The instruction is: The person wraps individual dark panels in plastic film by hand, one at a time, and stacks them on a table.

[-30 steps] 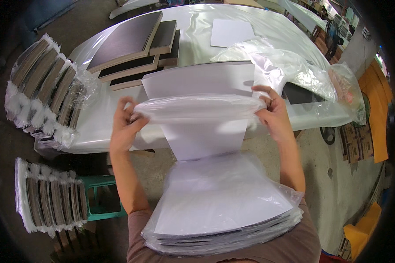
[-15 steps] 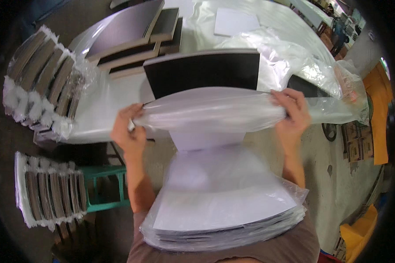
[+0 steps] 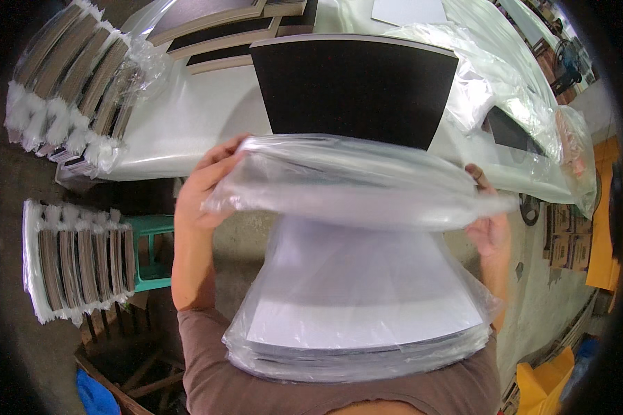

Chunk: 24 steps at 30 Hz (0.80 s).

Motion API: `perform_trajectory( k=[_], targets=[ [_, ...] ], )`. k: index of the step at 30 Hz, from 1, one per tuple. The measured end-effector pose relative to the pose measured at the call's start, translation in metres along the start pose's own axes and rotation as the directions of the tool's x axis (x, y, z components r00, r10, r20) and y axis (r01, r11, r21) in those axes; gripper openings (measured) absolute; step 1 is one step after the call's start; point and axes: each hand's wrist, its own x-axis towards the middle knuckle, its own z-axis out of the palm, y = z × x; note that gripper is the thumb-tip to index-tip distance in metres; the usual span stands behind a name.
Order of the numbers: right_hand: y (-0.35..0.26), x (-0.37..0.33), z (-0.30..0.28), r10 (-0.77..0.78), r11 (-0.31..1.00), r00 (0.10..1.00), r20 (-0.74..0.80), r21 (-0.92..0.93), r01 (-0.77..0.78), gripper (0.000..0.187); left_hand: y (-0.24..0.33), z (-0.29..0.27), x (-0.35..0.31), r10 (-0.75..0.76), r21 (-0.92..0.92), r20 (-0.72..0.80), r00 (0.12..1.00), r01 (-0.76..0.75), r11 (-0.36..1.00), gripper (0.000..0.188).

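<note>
The left hand and the right hand each close their grip on one end of the mouth of a clear, crinkled plastic bag, fingers curled over its edge, holding it taut and raised in front of the chest so the opening stays wide across the width of the board. A flat, dark rectangular board stands out of that mouth, its lower edge hidden behind the plastic; how deep it sits inside cannot be told. The board reaches out over the white plastic-covered table, just beyond the hands. Below the hands, against the body, lies a stack of flat boards in clear bags, white face up, kept close probably so each piece can be reached without stretching. On the table's far side lie more bare dark and brown boards, and loose clear sheeting lies on its right. To the left, two rows of wrapped boards stand on edge, one on the table end and one lower, near a green plastic stool.
</note>
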Motion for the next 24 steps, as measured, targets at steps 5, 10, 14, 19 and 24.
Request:
perform_trajectory(
  k=[5,10,14,19,24],
  targets=[
    [0.000,-0.007,0.008,-0.093,0.978,0.989,0.113,-0.174,0.112,0.068,0.009,0.016,-0.001,-0.057,0.010,-0.216,0.975,0.060,0.998,0.038],
    [0.034,-0.006,-0.024,0.126,0.992,0.991,0.052,-0.017,-0.125,0.059,-0.057,-0.022,0.002,-0.481,0.494,0.051,0.875,0.397,0.774,0.033],
    [0.077,0.000,-0.056,0.384,0.918,0.917,0.111,-0.153,-0.365,0.051,-0.112,-0.062,-0.006,-0.526,0.410,-0.180,0.831,0.550,0.728,0.030],
    [0.123,0.039,-0.068,0.463,0.886,0.886,-0.020,-0.018,-0.464,0.053,-0.186,-0.160,-0.001,-0.487,-0.139,-0.161,0.858,0.469,0.872,0.033],
    [0.191,0.092,-0.107,0.469,0.863,0.883,-0.004,-0.209,-0.460,0.059,-0.224,-0.149,-0.026,0.001,0.521,-0.355,0.935,0.197,0.830,0.030]
  ],
)
